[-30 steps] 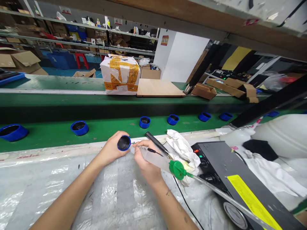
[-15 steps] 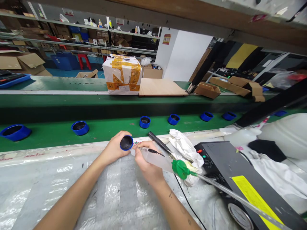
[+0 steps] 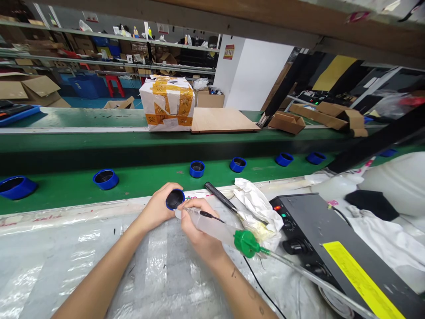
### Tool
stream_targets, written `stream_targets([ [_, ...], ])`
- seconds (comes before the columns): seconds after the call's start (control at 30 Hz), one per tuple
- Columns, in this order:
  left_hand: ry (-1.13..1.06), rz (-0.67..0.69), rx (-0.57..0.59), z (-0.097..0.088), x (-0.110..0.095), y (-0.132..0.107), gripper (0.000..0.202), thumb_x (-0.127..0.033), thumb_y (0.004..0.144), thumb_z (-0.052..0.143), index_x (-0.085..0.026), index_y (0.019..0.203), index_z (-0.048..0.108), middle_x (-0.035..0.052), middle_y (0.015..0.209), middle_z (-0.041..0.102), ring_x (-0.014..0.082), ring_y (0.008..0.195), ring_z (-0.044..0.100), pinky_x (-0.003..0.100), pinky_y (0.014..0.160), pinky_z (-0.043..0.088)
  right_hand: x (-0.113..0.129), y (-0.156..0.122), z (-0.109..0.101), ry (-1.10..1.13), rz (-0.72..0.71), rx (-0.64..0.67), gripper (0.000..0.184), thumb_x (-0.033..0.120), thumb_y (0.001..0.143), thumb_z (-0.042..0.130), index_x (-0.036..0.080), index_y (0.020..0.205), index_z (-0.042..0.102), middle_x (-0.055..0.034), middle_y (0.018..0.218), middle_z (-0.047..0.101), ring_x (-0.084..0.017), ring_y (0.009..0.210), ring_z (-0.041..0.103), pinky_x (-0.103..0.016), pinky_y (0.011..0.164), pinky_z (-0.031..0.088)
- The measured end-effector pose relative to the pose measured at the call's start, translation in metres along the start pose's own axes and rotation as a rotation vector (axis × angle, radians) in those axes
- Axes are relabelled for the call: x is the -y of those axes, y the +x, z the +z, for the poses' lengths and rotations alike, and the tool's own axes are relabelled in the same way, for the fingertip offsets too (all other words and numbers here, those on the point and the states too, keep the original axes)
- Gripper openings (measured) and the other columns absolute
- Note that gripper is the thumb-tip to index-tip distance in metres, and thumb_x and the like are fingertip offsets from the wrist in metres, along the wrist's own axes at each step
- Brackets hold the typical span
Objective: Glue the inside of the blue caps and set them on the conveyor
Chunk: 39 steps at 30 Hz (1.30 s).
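- The left hand (image 3: pixel 155 207) is closed around a blue cap (image 3: pixel 175 199), holding it with the open, dark end facing up.
- The right hand (image 3: pixel 199 228) is closed around a frosted plastic syringe (image 3: pixel 209 229), whose narrow end sits against the cap's underside, just below its rim.
- A thin black wire (image 3: pixel 210 215) runs along the top of the syringe under the right thumb.
- A green fitting (image 3: pixel 245 243) caps the syringe's rear end, and a clear hose (image 3: pixel 299 274) runs from it toward the lower right.
- Both hands are over a desk covered with a plastic sheet (image 3: pixel 83 270).
- Just right of the hands lie a black-handled tool (image 3: pixel 219 196) and a crumpled white cloth (image 3: pixel 257 208).
- Further right stands a grey control box (image 3: pixel 318 226) with a yellow label (image 3: pixel 361 279).
- Beyond the desk, a green conveyor belt (image 3: pixel 142 179) carries a row of blue caps (image 3: pixel 197 169), well apart from each other.
- On a farther belt sit a taped parcel (image 3: pixel 168 104) and a wooden board (image 3: pixel 224 120).
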<state>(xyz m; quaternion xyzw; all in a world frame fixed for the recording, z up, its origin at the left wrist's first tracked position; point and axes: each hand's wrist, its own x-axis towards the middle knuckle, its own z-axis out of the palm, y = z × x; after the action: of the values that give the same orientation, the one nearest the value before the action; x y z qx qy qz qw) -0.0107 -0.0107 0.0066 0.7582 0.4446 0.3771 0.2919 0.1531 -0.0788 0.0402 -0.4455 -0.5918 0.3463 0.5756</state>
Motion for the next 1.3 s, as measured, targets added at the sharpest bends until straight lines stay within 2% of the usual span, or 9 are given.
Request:
stream_targets([
  [0.27, -0.024, 0.002, 0.036, -0.0020, -0.0040, -0.0022, 0.040, -0.020, 0.073, 0.071, -0.023, 0.113, 0.062, 0.0049, 0.114, 0.068, 0.0244, 0.105, 0.067, 0.036, 0.091, 0.054, 0.0000, -0.0005, 0.0043, 0.038, 0.006, -0.017, 0.004, 0.023, 0.083, 0.066, 0.024, 0.087, 0.066, -0.0024, 0.087, 0.078, -0.021, 0.083, 0.075, -0.031, 0.075, 0.057],
  [0.5, -0.097, -0.038, 0.118, -0.0032, -0.0050, -0.0030, 0.045, -0.022, 0.072, 0.076, -0.023, 0.115, 0.063, 0.0041, 0.119, 0.069, 0.0242, 0.106, 0.068, 0.035, 0.092, 0.054, -0.0029, 0.0004, 0.0074, 0.134, 0.041, -0.058, 0.006, 0.021, 0.082, 0.066, 0.024, 0.087, 0.064, -0.0023, 0.090, 0.079, -0.021, 0.083, 0.076, -0.036, 0.081, 0.060],
  [0.7, -0.103, -0.024, 0.133, -0.0027, -0.0052, -0.0031, 0.044, -0.020, 0.074, 0.073, -0.023, 0.116, 0.062, 0.0042, 0.120, 0.068, 0.0234, 0.108, 0.068, 0.034, 0.093, 0.054, -0.0022, -0.0004, 0.0080, 0.138, 0.065, -0.042, 0.007, 0.024, 0.083, 0.067, 0.025, 0.090, 0.065, -0.0026, 0.095, 0.079, -0.022, 0.085, 0.076, -0.038, 0.083, 0.060],
  [1.0, -0.088, -0.017, 0.141, -0.0036, -0.0035, -0.0028, 0.044, -0.022, 0.075, 0.074, -0.024, 0.116, 0.061, 0.0043, 0.118, 0.069, 0.0238, 0.106, 0.068, 0.035, 0.093, 0.055, -0.0005, 0.0004, 0.0063, 0.142, 0.023, -0.041, 0.010, 0.022, 0.083, 0.070, 0.025, 0.092, 0.067, -0.0019, 0.093, 0.080, -0.019, 0.083, 0.076, -0.031, 0.076, 0.060],
  [1.3, -0.066, 0.016, 0.127, -0.0030, -0.0048, -0.0026, 0.041, -0.021, 0.076, 0.072, -0.024, 0.116, 0.061, 0.0050, 0.119, 0.069, 0.0241, 0.108, 0.067, 0.038, 0.095, 0.054, 0.0019, 0.0017, 0.0046, 0.161, 0.033, -0.049, 0.012, 0.023, 0.084, 0.070, 0.024, 0.096, 0.068, -0.0035, 0.101, 0.080, -0.021, 0.092, 0.077, -0.033, 0.084, 0.060],
])
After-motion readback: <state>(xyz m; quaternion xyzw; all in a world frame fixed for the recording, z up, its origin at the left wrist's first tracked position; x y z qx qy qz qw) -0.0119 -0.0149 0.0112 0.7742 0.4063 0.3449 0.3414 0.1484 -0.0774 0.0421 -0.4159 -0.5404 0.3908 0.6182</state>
